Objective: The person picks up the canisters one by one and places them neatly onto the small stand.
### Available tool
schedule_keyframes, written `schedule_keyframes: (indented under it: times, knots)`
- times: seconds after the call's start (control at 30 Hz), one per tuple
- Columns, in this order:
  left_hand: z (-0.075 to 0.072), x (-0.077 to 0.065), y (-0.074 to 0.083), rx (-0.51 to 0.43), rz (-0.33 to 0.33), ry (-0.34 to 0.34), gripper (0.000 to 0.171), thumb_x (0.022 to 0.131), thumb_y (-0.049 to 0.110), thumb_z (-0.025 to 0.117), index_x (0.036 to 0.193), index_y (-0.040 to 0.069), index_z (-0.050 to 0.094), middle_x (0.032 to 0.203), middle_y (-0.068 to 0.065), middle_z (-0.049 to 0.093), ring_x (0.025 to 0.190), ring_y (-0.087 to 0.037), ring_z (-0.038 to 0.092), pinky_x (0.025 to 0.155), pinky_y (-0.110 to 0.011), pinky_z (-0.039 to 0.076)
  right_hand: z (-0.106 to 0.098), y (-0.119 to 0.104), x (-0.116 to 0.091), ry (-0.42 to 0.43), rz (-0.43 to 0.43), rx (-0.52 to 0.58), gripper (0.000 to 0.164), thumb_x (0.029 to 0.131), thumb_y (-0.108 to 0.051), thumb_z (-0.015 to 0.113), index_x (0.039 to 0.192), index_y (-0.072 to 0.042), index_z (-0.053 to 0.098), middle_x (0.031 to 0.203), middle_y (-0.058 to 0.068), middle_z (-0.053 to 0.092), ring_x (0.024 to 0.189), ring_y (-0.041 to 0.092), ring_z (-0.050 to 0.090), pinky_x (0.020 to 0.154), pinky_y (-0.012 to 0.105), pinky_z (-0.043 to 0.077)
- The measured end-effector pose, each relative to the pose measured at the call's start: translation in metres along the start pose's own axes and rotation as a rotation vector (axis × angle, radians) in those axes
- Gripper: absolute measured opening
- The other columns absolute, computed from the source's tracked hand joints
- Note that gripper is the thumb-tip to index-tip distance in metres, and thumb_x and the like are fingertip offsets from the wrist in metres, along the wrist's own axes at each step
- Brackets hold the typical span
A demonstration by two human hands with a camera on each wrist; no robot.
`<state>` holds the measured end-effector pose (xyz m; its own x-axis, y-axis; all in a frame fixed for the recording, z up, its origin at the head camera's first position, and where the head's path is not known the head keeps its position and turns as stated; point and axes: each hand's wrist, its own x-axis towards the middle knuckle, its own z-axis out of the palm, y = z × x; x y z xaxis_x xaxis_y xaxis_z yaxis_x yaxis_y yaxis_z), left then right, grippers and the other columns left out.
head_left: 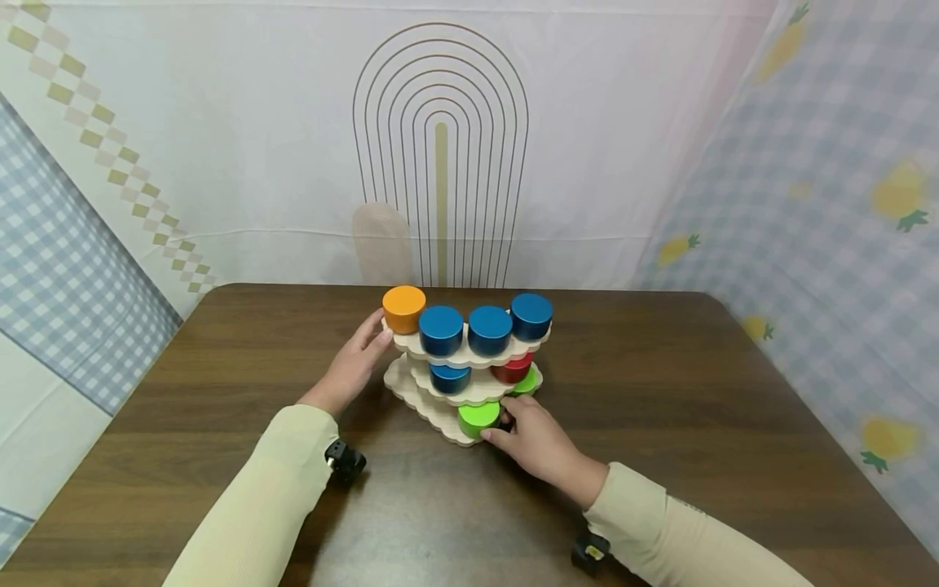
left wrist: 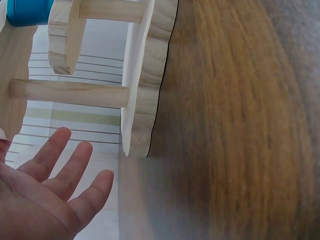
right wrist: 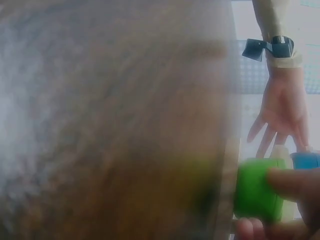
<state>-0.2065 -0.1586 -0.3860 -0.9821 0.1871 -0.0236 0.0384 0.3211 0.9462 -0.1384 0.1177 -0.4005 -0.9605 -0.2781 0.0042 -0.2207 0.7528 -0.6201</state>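
A three-tier wooden stand (head_left: 411,390) with scalloped edges stands on the table. Its top tier bears an orange cylinder (head_left: 404,310) at the left and three blue cylinders (head_left: 490,330). On the middle tier are a blue cylinder (head_left: 450,378) and a red cylinder (head_left: 512,371), both partly hidden. My right hand (head_left: 541,440) pinches a green cylinder (head_left: 478,419) at the front of the bottom tier. Another green cylinder (head_left: 525,383) sits behind that hand. At the top tier's left edge, beside the orange cylinder, my left hand (head_left: 350,367) grips the stand, its other fingers spread (left wrist: 75,172).
The brown wooden table (head_left: 675,391) extends around the stand. A white cloth (head_left: 257,147) with arch lines hangs behind it. Blue checked cloth (head_left: 829,163) borders the right side. Wooden posts (left wrist: 70,92) join the tiers. Each wrist wears a small black camera (head_left: 345,461).
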Motion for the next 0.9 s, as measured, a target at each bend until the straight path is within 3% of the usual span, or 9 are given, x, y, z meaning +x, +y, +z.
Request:
schedule_keyframes:
  times: [0.2,0.3,0.5,0.7,0.9]
  knots:
    - [-0.001,0.001,-0.001,0.021,-0.025,-0.005,0.072,0.1,0.055,0.036,0.157,0.02,0.009,0.161,-0.012,0.012,0.142,-0.037,0.028,0.113,-0.057,0.022,0.0,0.0,0.002,0.027,0.003,0.01,0.019,0.085,-0.018,0.074,0.083,-0.008,0.058,0.08,0.005,0.047,0.071,0.018,0.044,0.061,0.03,0.037]
    - [-0.002,0.0,-0.001,0.032,-0.032,-0.01,0.073,0.1,0.057,0.036,0.157,0.021,0.008,0.161,-0.012,0.012,0.141,-0.038,0.028,0.112,-0.058,0.022,-0.002,0.001,0.002,0.031,0.009,0.003,0.018,0.086,-0.019,0.074,0.092,-0.005,0.063,0.081,0.005,0.049,0.073,0.018,0.045,0.062,0.031,0.04]
    - [-0.005,0.002,-0.002,0.077,-0.015,0.004,0.072,0.1,0.055,0.036,0.157,0.019,0.011,0.16,-0.013,0.016,0.143,-0.037,0.023,0.113,-0.059,0.019,-0.011,0.0,-0.003,0.065,0.025,-0.067,0.04,0.086,-0.026,0.074,0.118,-0.004,0.066,0.103,0.008,0.059,0.083,0.018,0.053,0.073,0.035,0.051]
    - [-0.007,0.004,-0.004,0.08,-0.019,-0.005,0.071,0.1,0.054,0.037,0.157,0.019,0.011,0.156,-0.019,0.026,0.14,-0.038,0.028,0.112,-0.059,0.023,-0.024,0.004,-0.011,0.125,0.029,-0.108,0.044,0.087,-0.031,0.072,0.123,-0.006,0.064,0.12,0.011,0.058,0.103,0.026,0.06,0.09,0.045,0.052]
    - [-0.01,-0.003,-0.005,0.09,-0.018,0.001,0.071,0.1,0.055,0.036,0.157,0.02,0.01,0.158,-0.016,0.021,0.141,-0.038,0.025,0.111,-0.061,0.021,-0.043,0.015,-0.016,0.18,0.011,-0.128,0.052,0.09,-0.037,0.067,0.131,-0.006,0.058,0.129,0.014,0.054,0.115,0.031,0.057,0.094,0.051,0.048]
